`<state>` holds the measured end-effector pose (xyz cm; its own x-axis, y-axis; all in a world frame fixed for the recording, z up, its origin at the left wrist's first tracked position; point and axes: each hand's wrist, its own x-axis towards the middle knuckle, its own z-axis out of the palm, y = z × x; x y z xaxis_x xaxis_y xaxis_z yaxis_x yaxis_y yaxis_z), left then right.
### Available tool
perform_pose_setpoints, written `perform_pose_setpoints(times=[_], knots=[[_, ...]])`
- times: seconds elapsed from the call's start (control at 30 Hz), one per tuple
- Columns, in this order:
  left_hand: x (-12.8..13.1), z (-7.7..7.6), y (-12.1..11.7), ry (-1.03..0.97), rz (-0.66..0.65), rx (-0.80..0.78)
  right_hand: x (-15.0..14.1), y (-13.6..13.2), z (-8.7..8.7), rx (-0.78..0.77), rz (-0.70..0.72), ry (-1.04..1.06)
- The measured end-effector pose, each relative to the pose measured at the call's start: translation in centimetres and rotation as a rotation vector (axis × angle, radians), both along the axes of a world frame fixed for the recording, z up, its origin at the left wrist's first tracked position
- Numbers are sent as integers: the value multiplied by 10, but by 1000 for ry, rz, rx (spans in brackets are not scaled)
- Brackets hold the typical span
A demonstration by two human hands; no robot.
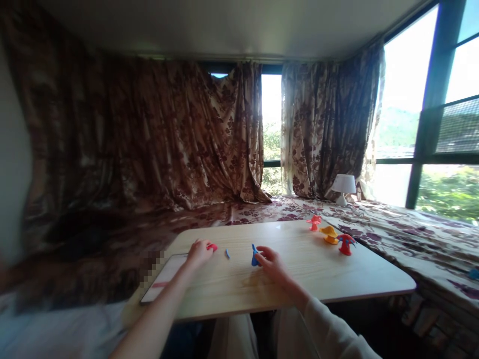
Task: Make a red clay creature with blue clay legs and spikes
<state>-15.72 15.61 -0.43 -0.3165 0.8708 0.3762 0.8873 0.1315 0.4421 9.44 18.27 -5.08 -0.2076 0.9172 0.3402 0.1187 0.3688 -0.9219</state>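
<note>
On the left of the table, my left hand (199, 252) has its fingers closed around a small red lump (212, 247) that looks like modelling clay. A thin blue strip (227, 254) lies on the tabletop between my two hands. My right hand (272, 260) grips a blue clay-like piece (255, 257), broad at the bottom with a thin tip pointing up. Its lower end is at the table surface; whether it touches I cannot tell. The fingers partly hide both pieces.
Three mushroom-shaped figures stand at the table's right: a light red one (314, 223), a yellow one (330, 235) and a red one with blue strips (346, 245). A flat pale tablet-like board (164, 279) lies under my left forearm. A white lamp (343, 185) stands behind.
</note>
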Motion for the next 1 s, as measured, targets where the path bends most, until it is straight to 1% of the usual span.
perform_pose_setpoints(times=[0.1, 0.23, 0.3, 0.37, 0.47, 0.53, 0.7, 0.77, 0.87, 1.0], knots=[[13, 6, -5, 135, -116, 18, -1, -1, -10, 47, -12, 63], [35, 9, -2, 221, -318, -55, -1, -5, -10, 82, -11, 81], [41, 8, 2, 217, -355, -96, 0, -8, -8, 94, -3, 88], [45, 5, 6, 187, -352, -105, 1, -10, -6, 103, 2, 100], [51, 1, 6, 98, -333, -71, 2, -10, -6, 102, 5, 123], [63, -3, 5, 6, -342, -42, 2, -9, -6, 88, 0, 140], [113, -20, 4, -316, -468, 67, 6, -9, -4, 21, -54, 232], [129, -28, 3, -436, -481, 129, 7, -9, -3, 26, -65, 240], [139, -38, -3, -554, -464, 209, 8, -9, -3, 29, -71, 239], [141, -43, -17, -580, -441, 280, 6, -10, -4, 28, -43, 225]])
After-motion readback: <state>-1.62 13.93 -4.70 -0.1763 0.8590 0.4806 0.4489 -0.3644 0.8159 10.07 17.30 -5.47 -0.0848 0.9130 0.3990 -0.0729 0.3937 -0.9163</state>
